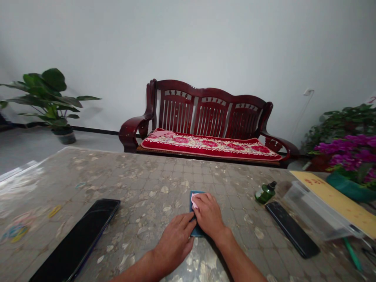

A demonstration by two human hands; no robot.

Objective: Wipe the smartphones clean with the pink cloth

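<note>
A small flat blue rectangular object (197, 232) lies on the table under both hands, which cover most of it; what kind of thing it is does not show. My right hand (209, 214) is closed over a piece of pink cloth (194, 200) and presses it on the upper part of the blue object. At the lower left edge, my left hand (177, 236) holds the blue object with its fingers bent and close together. The left fingertips come near the right hand's fingers.
A black tablet-like slab (78, 239) lies to the left, beyond it several coloured bands (18, 231). On the right are a green bottle (266, 192), a black phone-like object (290, 229), a clear plastic box (315, 211) and purple flowers (349, 152). A wooden bench (211, 105) stands behind the table.
</note>
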